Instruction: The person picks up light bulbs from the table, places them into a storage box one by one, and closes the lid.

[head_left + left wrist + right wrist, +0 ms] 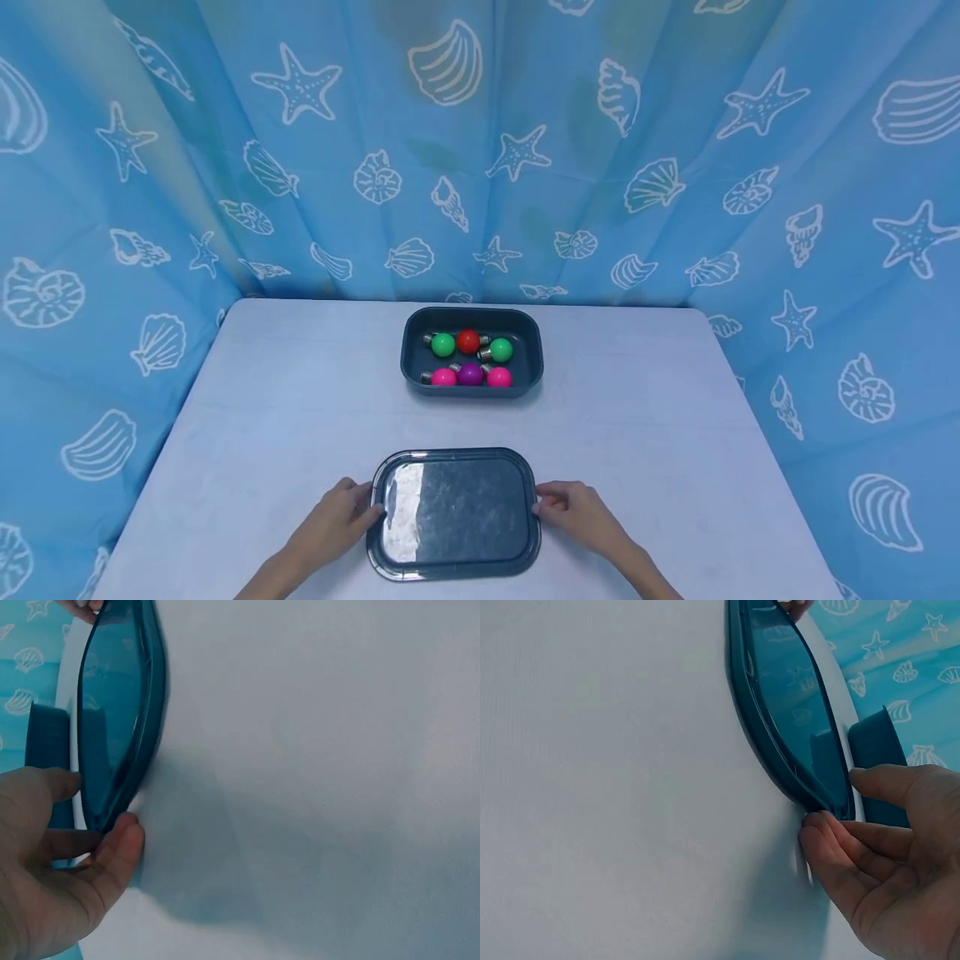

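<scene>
A dark blue-grey rectangular lid [457, 508] with rounded corners and a shiny face lies between both hands near the front of the table. My left hand [337, 518] pinches its left edge, thumb on the upper face and fingers along the rim. At the opposite edge, my right hand [576, 512] pinches the lid in the same way. Both wrist views show the lid edge-on, with the left hand [56, 862] and the right hand [892, 862] at its ends. Soft shadows fall on the table beside it.
Beyond the lid stands a dark open container [472, 391] holding several small colored bulbs: green [443, 345], red [468, 341], purple [470, 374] and pink [499, 377] ones. A white cloth covers the table [300, 392]. Behind it hangs a blue curtain [525, 225] printed with shells and starfish.
</scene>
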Action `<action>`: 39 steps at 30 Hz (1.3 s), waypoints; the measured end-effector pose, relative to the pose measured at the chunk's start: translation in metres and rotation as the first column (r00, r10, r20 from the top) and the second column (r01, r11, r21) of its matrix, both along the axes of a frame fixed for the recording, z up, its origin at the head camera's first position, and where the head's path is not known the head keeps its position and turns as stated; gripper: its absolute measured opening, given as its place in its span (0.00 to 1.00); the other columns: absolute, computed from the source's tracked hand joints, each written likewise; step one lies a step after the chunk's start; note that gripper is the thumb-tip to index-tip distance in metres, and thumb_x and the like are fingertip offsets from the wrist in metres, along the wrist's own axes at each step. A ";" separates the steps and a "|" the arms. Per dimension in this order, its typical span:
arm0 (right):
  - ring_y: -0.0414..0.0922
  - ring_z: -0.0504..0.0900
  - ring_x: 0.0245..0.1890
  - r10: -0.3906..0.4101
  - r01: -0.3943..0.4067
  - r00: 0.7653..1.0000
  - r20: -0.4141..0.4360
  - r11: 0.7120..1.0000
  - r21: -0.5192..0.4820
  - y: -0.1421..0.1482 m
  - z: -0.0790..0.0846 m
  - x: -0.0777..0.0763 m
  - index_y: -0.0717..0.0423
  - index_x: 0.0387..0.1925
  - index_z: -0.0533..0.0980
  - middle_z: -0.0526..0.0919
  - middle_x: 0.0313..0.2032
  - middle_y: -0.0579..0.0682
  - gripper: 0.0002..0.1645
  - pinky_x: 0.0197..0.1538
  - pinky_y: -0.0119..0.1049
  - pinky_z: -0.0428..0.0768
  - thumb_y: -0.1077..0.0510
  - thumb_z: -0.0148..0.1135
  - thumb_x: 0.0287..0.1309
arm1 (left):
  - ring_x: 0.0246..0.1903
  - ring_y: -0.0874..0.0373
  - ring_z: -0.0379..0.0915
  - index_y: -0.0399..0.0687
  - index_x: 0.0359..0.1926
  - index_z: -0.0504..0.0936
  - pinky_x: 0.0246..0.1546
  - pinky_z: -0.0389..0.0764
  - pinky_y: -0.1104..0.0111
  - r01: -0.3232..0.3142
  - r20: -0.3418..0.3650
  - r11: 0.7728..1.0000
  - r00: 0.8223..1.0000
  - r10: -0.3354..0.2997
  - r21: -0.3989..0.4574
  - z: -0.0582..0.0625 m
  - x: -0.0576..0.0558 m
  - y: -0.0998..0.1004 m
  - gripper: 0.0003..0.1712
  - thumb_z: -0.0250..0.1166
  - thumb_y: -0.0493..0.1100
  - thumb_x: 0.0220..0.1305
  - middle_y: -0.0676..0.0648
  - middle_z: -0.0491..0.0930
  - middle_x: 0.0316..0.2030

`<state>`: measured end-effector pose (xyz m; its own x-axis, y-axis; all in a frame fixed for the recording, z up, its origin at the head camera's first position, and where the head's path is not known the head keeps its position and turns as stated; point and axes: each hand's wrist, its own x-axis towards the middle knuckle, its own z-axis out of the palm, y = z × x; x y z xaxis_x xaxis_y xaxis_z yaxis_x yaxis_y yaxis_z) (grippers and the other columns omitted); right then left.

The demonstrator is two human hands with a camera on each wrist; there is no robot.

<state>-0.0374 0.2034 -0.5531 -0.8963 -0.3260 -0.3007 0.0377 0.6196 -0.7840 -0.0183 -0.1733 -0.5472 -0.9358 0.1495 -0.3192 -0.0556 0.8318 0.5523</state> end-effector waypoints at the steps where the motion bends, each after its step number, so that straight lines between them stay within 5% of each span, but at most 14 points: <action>1: 0.40 0.83 0.30 -0.003 0.003 1.000 -0.006 1.000 -0.002 0.000 -0.002 0.000 0.71 0.49 0.81 0.85 0.31 0.45 0.22 0.35 0.31 0.81 0.56 0.67 0.61 | 0.28 0.61 0.69 0.27 0.56 0.79 0.28 0.76 0.67 -0.004 0.002 1.000 1.000 0.004 0.008 0.000 0.000 0.001 0.29 0.65 0.49 0.68 0.49 0.74 0.32; 6: 0.40 0.84 0.31 -0.036 0.036 0.999 -0.018 0.999 -0.002 0.001 -0.006 0.002 0.69 0.49 0.81 0.85 0.31 0.45 0.20 0.36 0.31 0.82 0.57 0.68 0.61 | 0.27 0.61 0.68 0.28 0.56 0.79 0.26 0.74 0.68 -0.035 -0.010 0.999 0.999 0.035 0.040 -0.001 0.002 0.004 0.26 0.66 0.47 0.67 0.51 0.73 0.30; 14: 0.41 0.84 0.31 -0.143 0.143 0.990 -0.001 0.990 0.009 -0.002 -0.005 0.005 0.68 0.49 0.81 0.84 0.32 0.45 0.23 0.37 0.35 0.83 0.57 0.73 0.55 | 0.34 0.59 0.80 0.31 0.55 0.80 0.35 0.83 0.67 -0.089 -0.063 0.991 0.993 0.096 0.100 -0.002 0.003 0.006 0.24 0.69 0.44 0.64 0.52 0.80 0.33; 21: 0.40 0.81 0.30 -0.210 0.210 0.977 0.020 0.977 0.028 -0.006 -0.008 0.004 0.65 0.47 0.80 0.81 0.31 0.44 0.23 0.35 0.34 0.80 0.57 0.75 0.52 | 0.25 0.64 0.77 0.32 0.58 0.80 0.24 0.78 0.73 -0.167 -0.095 0.960 0.977 0.191 0.224 -0.008 0.004 0.006 0.26 0.72 0.38 0.59 0.53 0.82 0.29; 31: 0.41 0.79 0.28 -0.311 0.310 0.949 0.039 0.950 0.028 -0.011 -0.009 0.000 0.65 0.43 0.78 0.79 0.28 0.46 0.22 0.34 0.35 0.79 0.57 0.77 0.50 | 0.24 0.64 0.76 0.34 0.53 0.83 0.22 0.75 0.72 -0.234 -0.136 0.917 0.947 0.290 0.322 -0.011 -0.001 0.010 0.23 0.74 0.35 0.56 0.55 0.82 0.26; 39: 0.41 0.78 0.28 -0.328 0.328 0.945 0.024 0.945 -0.013 -0.010 -0.005 -0.005 0.68 0.49 0.79 0.79 0.29 0.47 0.28 0.32 0.32 0.78 0.59 0.78 0.48 | 0.22 0.61 0.76 0.30 0.50 0.83 0.22 0.80 0.71 -0.262 -0.079 0.886 0.946 0.314 0.383 -0.003 -0.007 0.014 0.21 0.75 0.36 0.56 0.53 0.80 0.25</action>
<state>-0.0420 0.1932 -0.5584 -0.9478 -0.0203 -0.3183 0.2536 0.5574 -0.7906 -0.0249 -0.1592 -0.5501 -0.9853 -0.0525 -0.1627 -0.1655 0.5303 0.8315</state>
